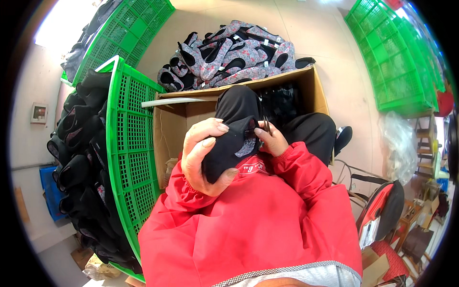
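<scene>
My left hand (197, 149) is wrapped round a black fabric slipper (221, 152), thumb below and fingers above. A bit of grey patterned lining shows at the slipper's opening. At its right edge, my right hand (274, 141) pinches a small dark two-pronged tool (267, 123), which looks like thread snips or tweezers. Its prongs point up and away from me, and the fingers of that hand are close against the slipper. Which part of the slipper the right fingertips touch is hard to make out.
Before me stands an open cardboard box (317, 91) with dark things inside and a pale tube (179, 101) across its left side. Beyond lies a heap of floral grey slippers (241, 55). Green crates (135, 158) stand left, beside many black slippers (79, 158); another green crate (389, 62) is far right.
</scene>
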A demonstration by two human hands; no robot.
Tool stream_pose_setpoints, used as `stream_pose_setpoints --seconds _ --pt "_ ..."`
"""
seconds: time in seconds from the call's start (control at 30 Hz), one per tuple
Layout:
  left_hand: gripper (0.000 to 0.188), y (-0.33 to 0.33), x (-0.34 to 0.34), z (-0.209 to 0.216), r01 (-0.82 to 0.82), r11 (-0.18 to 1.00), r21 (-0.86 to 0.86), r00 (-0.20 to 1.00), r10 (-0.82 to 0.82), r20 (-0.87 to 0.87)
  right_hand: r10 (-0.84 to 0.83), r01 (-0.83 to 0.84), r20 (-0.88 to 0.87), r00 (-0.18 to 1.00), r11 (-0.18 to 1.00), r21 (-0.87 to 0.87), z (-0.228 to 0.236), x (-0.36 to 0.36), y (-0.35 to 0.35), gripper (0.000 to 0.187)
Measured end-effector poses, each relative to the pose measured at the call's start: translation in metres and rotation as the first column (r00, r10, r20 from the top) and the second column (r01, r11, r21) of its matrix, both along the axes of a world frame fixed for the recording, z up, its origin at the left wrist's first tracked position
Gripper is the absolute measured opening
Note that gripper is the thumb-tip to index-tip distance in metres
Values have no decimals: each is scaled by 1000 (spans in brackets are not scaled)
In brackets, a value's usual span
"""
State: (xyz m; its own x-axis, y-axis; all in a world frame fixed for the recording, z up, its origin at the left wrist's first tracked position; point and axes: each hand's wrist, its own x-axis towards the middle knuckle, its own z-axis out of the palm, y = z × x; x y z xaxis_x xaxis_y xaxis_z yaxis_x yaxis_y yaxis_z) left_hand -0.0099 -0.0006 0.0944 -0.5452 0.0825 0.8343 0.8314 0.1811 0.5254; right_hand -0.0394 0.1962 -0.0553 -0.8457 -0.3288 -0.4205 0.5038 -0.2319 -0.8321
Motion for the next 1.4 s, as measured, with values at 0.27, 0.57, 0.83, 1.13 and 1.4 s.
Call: stream_pose_setpoints --seconds 0.27,0.57,0.83,1.13,1.4 --pt "63 1 0 2 -17 996 -84 1000 16 -13 55 -65 92 994 992 106 14 -2 -4 39" --pt "65 -19 -6 -3 -201 979 -14 979 201 12 18 -19 112 994 1000 4 25 -3 1 30" --pt "62 -13 0 -3 -216 976 -35 976 216 -12 -73 100 196 978 986 -133 6 4 10 31" --pt "60 7 1 17 -181 970 -165 980 191 52 -148 143 137 979 989 46 5 3 6 29" --pt "60 16 -5 22 -183 955 -235 975 207 82 -91 127 -238 967 982 140 -8 1 6 27"
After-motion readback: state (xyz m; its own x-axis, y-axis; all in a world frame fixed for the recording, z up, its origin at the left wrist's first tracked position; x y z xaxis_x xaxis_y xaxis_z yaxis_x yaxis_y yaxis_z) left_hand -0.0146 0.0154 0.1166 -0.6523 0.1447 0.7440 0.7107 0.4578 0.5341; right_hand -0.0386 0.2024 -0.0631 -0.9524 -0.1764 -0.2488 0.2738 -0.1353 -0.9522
